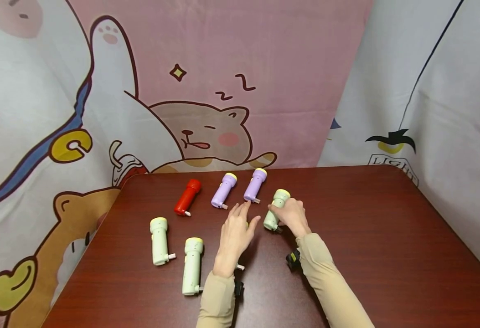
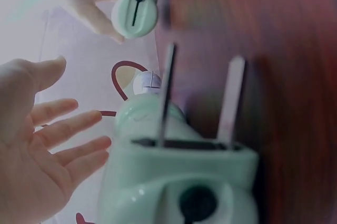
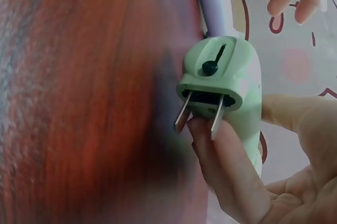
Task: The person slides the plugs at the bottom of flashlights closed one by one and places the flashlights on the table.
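Observation:
My right hand grips a pale green flashlight by its body, thumb on one side and fingers on the other. In the right wrist view, two metal plug prongs stick out from the end of that flashlight. Fingers spread, my left hand hovers over another pale green flashlight, which it mostly hides in the head view. The left wrist view shows this flashlight close up beside the hand, its two prongs folded out. Between the left fingers and that body there is a visible gap.
Two purple flashlights and a red flashlight lie toward the back of the brown table. To the left are two more pale green flashlights. All have prongs folded out. A printed cloth hangs behind the table.

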### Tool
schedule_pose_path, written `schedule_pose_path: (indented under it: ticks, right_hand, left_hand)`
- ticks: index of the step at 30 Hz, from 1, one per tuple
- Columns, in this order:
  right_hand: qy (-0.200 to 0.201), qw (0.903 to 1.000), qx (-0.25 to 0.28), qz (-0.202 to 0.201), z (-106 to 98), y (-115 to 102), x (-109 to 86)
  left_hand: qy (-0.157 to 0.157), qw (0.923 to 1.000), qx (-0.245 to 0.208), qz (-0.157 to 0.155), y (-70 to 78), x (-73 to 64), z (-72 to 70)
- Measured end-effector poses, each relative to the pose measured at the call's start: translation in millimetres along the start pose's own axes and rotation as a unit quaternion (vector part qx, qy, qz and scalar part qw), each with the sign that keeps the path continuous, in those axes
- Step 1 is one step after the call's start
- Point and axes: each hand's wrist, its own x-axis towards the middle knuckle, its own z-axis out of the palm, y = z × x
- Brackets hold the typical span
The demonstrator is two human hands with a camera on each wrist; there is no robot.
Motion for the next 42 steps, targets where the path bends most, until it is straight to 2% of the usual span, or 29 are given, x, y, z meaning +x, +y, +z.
schedule_pose_path:
  ticks: [6,12,18,26,42]
  right_hand:
    - [0.008,0.9997,0.016,-0.015,-7,-2,-3.8]
    - [0.020,0.9986,0.032,-0.038,-15,-5,-9.1]
    - [0.021,0.9978,0.037,-0.050,-24,-9,-16.3]
    - [0.031,0.9972,0.032,-0.060,-36,-13,-24.2]
    - [0.040,0.9962,0.047,-0.061,-46,-16,-32.8]
  left_hand:
    - [0.014,0.9989,0.002,0.045,4.3,-0.2,0.4]
    - [0.008,0.9972,0.007,0.074,8.9,0.2,2.8]
    - [0.026,0.9926,0.038,0.113,14.7,0.3,8.0]
    - [0.032,0.9909,0.019,0.129,23.8,0.2,10.9]
    - [0.098,0.9819,0.001,0.162,31.1,0.5,12.3]
